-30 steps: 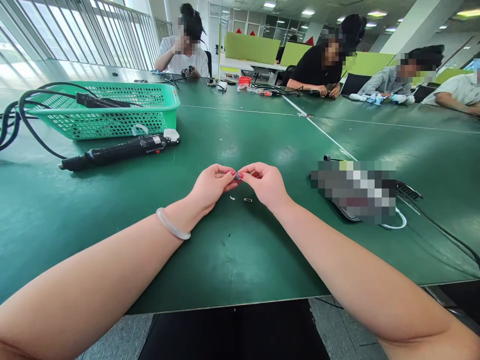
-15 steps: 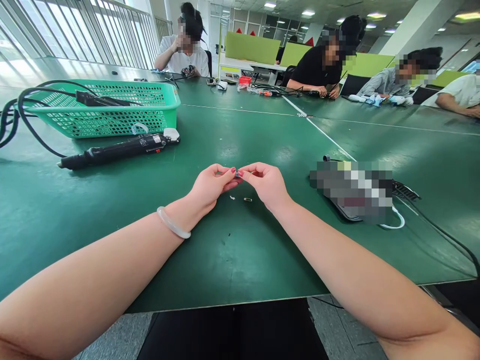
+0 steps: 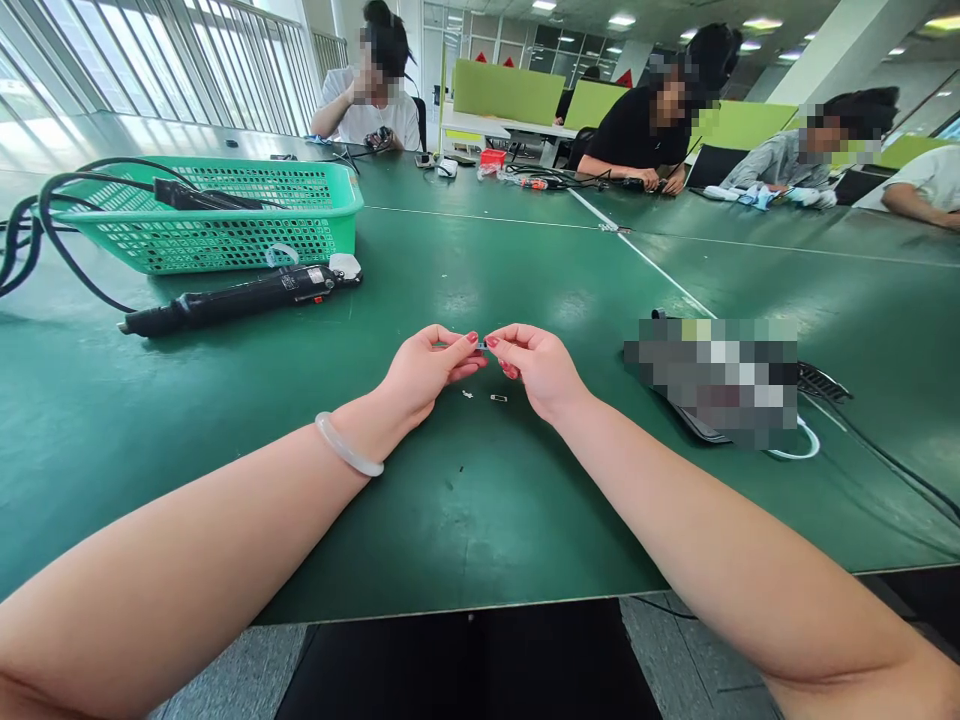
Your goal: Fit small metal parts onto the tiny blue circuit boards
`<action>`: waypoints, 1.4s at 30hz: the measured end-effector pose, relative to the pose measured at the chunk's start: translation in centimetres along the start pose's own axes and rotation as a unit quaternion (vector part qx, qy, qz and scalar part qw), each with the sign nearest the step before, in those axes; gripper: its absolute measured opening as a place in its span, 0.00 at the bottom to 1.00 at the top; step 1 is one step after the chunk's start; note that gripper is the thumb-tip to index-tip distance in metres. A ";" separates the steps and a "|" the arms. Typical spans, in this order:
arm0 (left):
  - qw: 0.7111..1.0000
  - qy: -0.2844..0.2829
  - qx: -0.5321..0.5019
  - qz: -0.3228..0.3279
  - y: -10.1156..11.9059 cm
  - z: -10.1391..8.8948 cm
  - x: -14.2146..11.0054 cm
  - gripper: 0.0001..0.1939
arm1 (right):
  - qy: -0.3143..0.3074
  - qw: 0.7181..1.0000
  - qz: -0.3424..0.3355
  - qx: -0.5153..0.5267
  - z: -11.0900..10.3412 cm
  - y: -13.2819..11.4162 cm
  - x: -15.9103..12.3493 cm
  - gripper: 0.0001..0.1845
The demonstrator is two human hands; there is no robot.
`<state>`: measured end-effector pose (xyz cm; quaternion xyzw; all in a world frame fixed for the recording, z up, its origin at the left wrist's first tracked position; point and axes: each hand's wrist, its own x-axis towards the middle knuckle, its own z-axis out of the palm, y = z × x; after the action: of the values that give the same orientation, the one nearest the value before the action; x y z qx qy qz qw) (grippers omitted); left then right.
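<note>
Thumb and fingers of my left hand (image 3: 431, 370) are closed in a pinch on a tiny bluish-grey piece (image 3: 481, 346), too small to identify. From the other side, my right hand (image 3: 541, 368) pinches at the same piece, thumb and forefinger together. Both hands are just above the green table (image 3: 420, 520), with only a narrow gap between their fingertips. Below them lie a small white bit (image 3: 467, 394) and a small rectangular metal-looking part (image 3: 499, 398).
A green plastic basket (image 3: 247, 225) with cables stands at the left. In front of it lies a black electric screwdriver (image 3: 240, 297). At the right is a dark, blurred-out device (image 3: 712, 380) with cables. Several people sit along the far side.
The fingertips have moved slightly apart, so more of the small piece shows between them. The right hand's lower fingers are more curled. The whole view has shifted a little.
</note>
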<state>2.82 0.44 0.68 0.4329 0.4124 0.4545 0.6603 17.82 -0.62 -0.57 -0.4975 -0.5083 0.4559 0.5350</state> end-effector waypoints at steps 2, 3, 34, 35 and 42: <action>1.000 0.005 -0.002 0.000 0.1 0.1 0.0 0.10 | -0.002 0.998 -0.036 -0.061 -0.2 0.0 0.0 0.11; 1.000 0.008 -0.004 0.002 0.1 0.1 -0.1 0.09 | -0.003 0.994 -0.052 -0.094 -0.2 -0.1 0.0 0.10; 0.997 -0.053 0.006 0.059 -0.2 -0.2 0.0 0.13 | -0.053 0.998 -0.024 -0.033 -0.6 -0.2 0.0 0.20; 0.997 -0.042 0.006 0.063 -0.1 -0.2 0.1 0.12 | -0.054 0.997 -0.025 -0.039 -0.6 -0.2 0.0 0.18; 0.993 0.078 0.034 0.083 -0.1 -0.3 0.5 0.08 | -0.131 0.912 -0.090 -0.378 0.1 -0.4 -0.8 0.09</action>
<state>2.65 0.98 0.38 0.4513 0.4404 0.5256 0.5711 17.62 -1.41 -0.25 -0.5506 -0.7507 0.2410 0.2741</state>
